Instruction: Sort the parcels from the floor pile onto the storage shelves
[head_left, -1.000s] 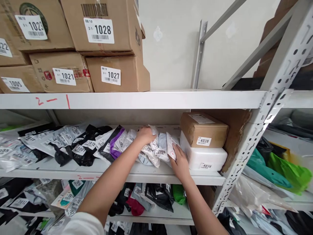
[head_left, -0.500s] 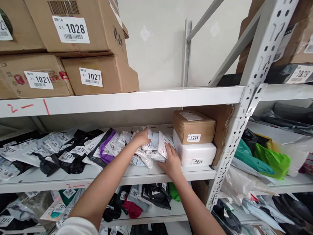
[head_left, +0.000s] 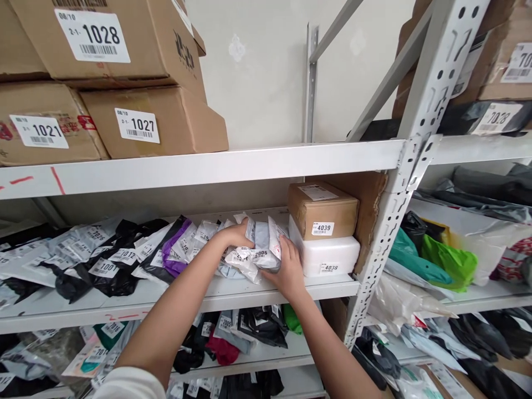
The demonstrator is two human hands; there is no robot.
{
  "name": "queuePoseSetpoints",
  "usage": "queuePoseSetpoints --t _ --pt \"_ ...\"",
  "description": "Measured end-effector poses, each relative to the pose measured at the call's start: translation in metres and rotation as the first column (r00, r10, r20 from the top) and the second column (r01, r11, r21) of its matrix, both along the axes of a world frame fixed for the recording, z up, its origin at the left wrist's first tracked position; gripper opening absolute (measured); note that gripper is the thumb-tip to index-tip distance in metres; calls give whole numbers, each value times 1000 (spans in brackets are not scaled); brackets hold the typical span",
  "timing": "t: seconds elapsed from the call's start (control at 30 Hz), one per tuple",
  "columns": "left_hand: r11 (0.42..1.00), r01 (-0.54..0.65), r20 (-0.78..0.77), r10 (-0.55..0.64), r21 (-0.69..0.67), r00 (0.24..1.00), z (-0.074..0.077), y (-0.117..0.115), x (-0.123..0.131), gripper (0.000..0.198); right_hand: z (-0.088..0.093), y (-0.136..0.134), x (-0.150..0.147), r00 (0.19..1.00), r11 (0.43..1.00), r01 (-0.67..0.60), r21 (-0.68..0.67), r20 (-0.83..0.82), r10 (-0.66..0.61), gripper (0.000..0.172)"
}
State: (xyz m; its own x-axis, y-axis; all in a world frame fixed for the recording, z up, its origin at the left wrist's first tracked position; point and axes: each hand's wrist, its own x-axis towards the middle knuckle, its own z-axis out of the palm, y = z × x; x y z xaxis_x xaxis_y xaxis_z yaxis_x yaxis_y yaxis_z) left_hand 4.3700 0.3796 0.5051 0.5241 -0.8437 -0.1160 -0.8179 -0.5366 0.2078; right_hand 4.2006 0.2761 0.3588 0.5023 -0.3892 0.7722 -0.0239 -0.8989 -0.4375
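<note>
Packet (head_left: 262, 237) — grey and white, carton (head_left: 323, 210) — brown

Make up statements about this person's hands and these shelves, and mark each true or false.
1. The brown cardboard box labelled 4039 sits on the white rectangular box labelled 4038. True.
2. The right hand touches box 4039. False: it touches the white plastic packet just right of the white label 2006.
3. The right hand is nearer those boxes than the left hand is. True.
4. The black plastic packet with a purple strip lies right of both hands. False: it lies left of them.
5. The brown cardboard box labelled 1027 stands on the white shelf above the hands. True.
</note>
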Motion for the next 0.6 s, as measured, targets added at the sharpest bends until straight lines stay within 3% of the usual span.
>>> queuePoseSetpoints --t 0.13,0.2,0.3,0.4,0.6 --pt "999 38 -12 -38 -4 999 -5 2 2 116 10 1 3 996 966 -56 -254 -79 37 75" --pt "998 54 -15 -54 -15 998 -9 3 4 109 14 -1 4 991 953 -100 -286 -118 68 57" --pt "995 92 -25 -93 -33 995 -14 1 8 83 14 -4 6 989 968 -111 -224 -124 84 42" --pt "990 137 -40 -138 -36 990 -17 -1 12 61 10 -5 6 990 980 -103 -173 -112 84 39" --pt "984 176 -32 -177 -27 984 -16 11 16 51 3 -5 3 994 995 -102 -6 -28 102 37"
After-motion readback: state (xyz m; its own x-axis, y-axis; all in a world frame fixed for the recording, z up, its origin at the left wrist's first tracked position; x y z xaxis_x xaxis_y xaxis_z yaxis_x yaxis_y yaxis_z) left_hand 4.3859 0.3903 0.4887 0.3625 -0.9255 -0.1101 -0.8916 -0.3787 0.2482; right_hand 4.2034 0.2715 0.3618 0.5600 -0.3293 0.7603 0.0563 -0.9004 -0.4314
